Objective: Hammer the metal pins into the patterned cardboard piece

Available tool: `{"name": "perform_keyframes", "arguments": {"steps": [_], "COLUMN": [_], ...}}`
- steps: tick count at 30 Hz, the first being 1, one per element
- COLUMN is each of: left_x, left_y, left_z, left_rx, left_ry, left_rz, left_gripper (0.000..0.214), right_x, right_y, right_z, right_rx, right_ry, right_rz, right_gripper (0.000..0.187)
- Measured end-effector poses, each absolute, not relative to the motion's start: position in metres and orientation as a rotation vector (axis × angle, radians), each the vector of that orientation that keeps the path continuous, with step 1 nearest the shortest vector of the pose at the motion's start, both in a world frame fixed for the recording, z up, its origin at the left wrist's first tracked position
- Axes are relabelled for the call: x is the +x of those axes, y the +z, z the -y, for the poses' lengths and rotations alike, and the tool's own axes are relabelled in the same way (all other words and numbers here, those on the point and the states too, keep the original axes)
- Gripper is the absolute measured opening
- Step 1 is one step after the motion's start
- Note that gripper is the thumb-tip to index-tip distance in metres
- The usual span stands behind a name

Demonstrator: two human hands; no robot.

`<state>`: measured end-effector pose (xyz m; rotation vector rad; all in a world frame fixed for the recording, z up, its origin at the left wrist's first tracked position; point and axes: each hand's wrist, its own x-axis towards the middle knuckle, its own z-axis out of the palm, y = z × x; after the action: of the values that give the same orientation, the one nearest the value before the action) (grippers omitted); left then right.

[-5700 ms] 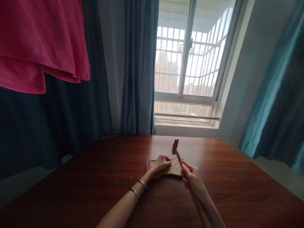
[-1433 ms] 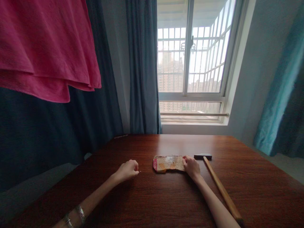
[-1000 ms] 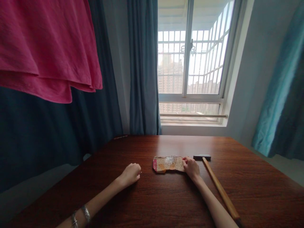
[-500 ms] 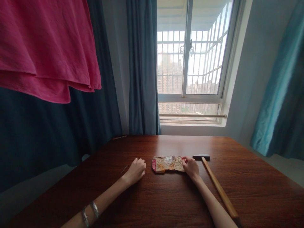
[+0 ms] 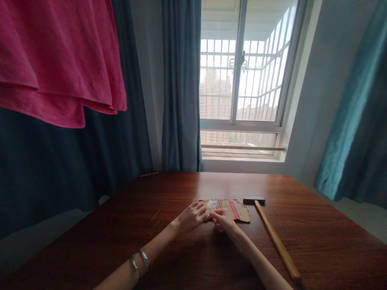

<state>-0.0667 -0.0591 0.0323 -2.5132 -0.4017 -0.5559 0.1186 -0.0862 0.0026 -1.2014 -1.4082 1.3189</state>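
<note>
A flat piece of brown cardboard (image 5: 242,212) lies on the table, with many small holes and a pink stripe near its right end. Several thin nails (image 5: 219,201) stand upright in a row at its back edge, next to a shiny clear patch (image 5: 211,204). My left hand (image 5: 191,216) is bent over the cardboard's left end, gripping it. At the front edge my right hand (image 5: 223,219) has thumb and forefinger pinched together near the left fingertips. Whatever the pinch holds is too small to make out. Two loose nails (image 5: 153,227) lie left of my left hand.
A hammer (image 5: 278,241) with a wooden handle and dark head lies right of my right forearm. The brown wooden table (image 5: 181,189) reaches back towards the window (image 5: 238,125). A pink cloth (image 5: 63,60) hangs at upper left, before dark blue curtains (image 5: 181,88).
My left hand has moved right onto the cardboard, uncovering a second loose nail. My right hand has moved left from the cardboard's right end to its front edge, uncovering the pink stripe.
</note>
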Motion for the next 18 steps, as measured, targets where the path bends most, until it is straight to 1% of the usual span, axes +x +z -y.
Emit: {"name": "perform_keyframes", "arguments": {"steps": [5, 9, 13, 18], "left_x": [-0.068, -0.069, -0.062, -0.049], "left_y": [0.035, 0.039, 0.038, 0.034], "left_z": [0.067, 0.073, 0.076, 0.079], "left_rx": [-2.685, -2.829, -2.815, -2.766], "left_ry": [-0.475, -0.461, -0.689, -1.215], "left_rz": [0.493, 0.662, 0.843, 1.224], "left_gripper": [0.022, 0.025, 0.028, 0.020], "right_x": [0.122, 0.120, 0.118, 0.117], "right_y": [0.008, 0.009, 0.007, 0.007], "right_z": [0.095, 0.094, 0.092, 0.091], "right_rx": [-1.099, -1.137, -1.105, -0.993], "right_ry": [1.577, 1.607, 1.532, 1.559], "right_rz": [1.324, 1.247, 1.161, 1.073], "right_gripper": [0.035, 0.031, 0.034, 0.041]}}
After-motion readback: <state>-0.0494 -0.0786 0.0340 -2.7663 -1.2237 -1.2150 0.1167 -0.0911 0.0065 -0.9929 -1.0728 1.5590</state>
